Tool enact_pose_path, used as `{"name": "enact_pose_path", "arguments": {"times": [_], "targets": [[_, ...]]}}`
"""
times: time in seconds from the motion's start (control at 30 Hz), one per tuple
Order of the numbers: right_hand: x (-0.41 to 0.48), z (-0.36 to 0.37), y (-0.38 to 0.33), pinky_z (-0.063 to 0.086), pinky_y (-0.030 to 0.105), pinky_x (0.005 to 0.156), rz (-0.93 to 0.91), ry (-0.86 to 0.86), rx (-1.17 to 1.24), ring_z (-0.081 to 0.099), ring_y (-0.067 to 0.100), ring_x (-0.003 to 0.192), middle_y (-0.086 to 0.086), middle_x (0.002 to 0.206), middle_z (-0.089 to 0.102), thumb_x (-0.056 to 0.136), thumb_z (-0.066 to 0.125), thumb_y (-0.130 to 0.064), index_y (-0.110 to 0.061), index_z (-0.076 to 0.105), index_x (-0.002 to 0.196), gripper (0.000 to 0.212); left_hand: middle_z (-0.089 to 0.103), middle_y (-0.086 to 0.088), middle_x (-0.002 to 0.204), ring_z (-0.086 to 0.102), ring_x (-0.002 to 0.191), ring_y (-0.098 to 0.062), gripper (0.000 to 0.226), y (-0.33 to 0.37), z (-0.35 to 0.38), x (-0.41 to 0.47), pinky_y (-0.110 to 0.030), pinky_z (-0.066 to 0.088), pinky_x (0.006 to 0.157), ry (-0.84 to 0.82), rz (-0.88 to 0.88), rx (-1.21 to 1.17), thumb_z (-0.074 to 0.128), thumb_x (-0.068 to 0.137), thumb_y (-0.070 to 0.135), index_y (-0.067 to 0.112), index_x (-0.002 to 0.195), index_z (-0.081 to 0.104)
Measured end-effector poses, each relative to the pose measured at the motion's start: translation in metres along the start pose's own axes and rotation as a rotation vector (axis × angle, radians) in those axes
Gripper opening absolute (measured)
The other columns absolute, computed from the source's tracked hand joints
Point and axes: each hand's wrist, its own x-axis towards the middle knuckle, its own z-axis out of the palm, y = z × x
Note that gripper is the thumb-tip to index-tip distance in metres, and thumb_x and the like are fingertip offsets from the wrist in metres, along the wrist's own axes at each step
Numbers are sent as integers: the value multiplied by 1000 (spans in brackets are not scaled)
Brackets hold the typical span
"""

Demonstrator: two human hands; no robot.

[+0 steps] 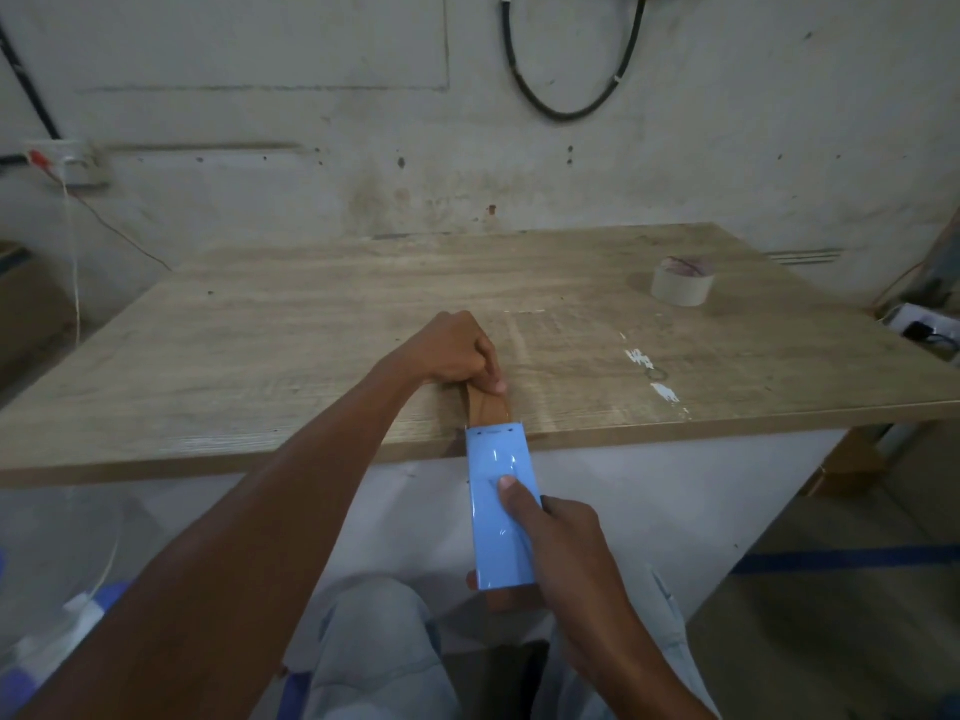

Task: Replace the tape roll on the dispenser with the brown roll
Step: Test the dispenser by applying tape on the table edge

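A light blue tape dispenser point(500, 506) is held just in front of the table's near edge by my right hand point(561, 543), thumb pressed on its top. A strip of brown tape point(488, 407) runs out of its front end onto the table. My left hand point(457, 350) is closed on the far end of that strip, pinching it against the tabletop. The brown roll inside the dispenser is mostly hidden; a bit shows below its rear end. A pale beige tape roll point(682, 283) stands apart at the table's far right.
The wooden table point(311, 314) stands against a stained wall. White paint marks point(654, 376) dot its right side. A power strip point(919, 324) lies off the right edge, a wall socket point(72, 163) with cables at left. My legs are under the table's edge.
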Motion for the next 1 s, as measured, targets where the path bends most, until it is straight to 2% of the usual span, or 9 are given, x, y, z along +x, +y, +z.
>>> {"name": "enact_pose_path", "arguments": {"times": [0.3, 0.37, 0.43, 0.5, 0.6, 0.7, 0.87, 0.93, 1.0], "targets": [[-2, -1, -2, 60, 62, 79, 21, 21, 12, 76, 39, 79, 16, 84, 78, 87, 71, -53, -5, 74, 82, 48, 72, 10, 69, 60, 67, 8, 20, -12, 9, 1, -9, 42, 64, 160, 93, 61, 94, 57, 29, 24, 68, 78], [-2, -1, -3, 59, 63, 82, 24, 15, 13, 76, 39, 80, 15, 84, 78, 85, 72, -54, -5, 75, 83, 49, 71, 5, 76, 61, 71, 1, 16, -8, 12, 2, -22, 47, 74, 279, 130, 70, 90, 65, 26, 20, 74, 79], [-2, 0, -4, 59, 64, 82, 44, 16, 20, 76, 39, 79, 15, 82, 78, 79, 74, -56, -5, 75, 82, 51, 70, 0, 93, 62, 87, -9, 24, -2, 21, 1, -30, 48, 87, 339, 179, 47, 83, 77, 34, 17, 93, 76], [-1, -1, -7, 59, 65, 80, 70, 28, 21, 76, 39, 78, 16, 80, 78, 68, 72, -57, -3, 74, 79, 56, 62, -4, 128, 55, 119, -17, 46, 3, 35, -2, -39, 40, 105, 177, 199, 139, 64, 90, 50, 22, 127, 63], [-1, -2, -11, 59, 61, 78, 74, 57, -29, 76, 35, 79, 15, 81, 77, 60, 68, -56, -2, 71, 74, 56, 27, 4, 164, 17, 153, -22, 59, -2, 49, -2, -58, 12, 118, -24, 160, 367, 31, 100, 60, 33, 153, 30], [-2, -5, -10, 60, 57, 78, 32, 78, -120, 73, 29, 80, 8, 81, 74, 62, 64, -57, -8, 68, 77, 52, 10, 9, 169, 1, 156, -21, 59, -7, 50, 6, -61, 0, 119, -83, 124, 420, 17, 100, 64, 44, 156, 16], [7, -10, -13, 61, 47, 81, 41, 73, -195, 69, 21, 88, 0, 100, 65, 81, 70, -63, -31, 43, 101, 46, 8, 6, 169, 1, 155, -19, 61, -10, 51, 10, -60, 1, 118, -72, 147, 467, 13, 99, 64, 43, 156, 12], [11, -9, -18, 58, 47, 90, 37, 35, -269, 70, 22, 95, 1, 108, 68, 81, 65, -69, -30, 45, 117, 56, 7, 4, 170, 2, 155, -20, 62, -10, 51, 11, -60, 0, 118, -70, 154, 462, 14, 100, 63, 40, 157, 12], [15, -9, -23, 57, 46, 93, 15, 4, -355, 72, 22, 96, 2, 109, 72, 85, 61, -69, -25, 57, 118, 55, 7, 3, 170, 2, 155, -21, 64, -8, 51, 13, -60, 1, 119, -68, 147, 462, 16, 100, 63, 38, 158, 11]]}}
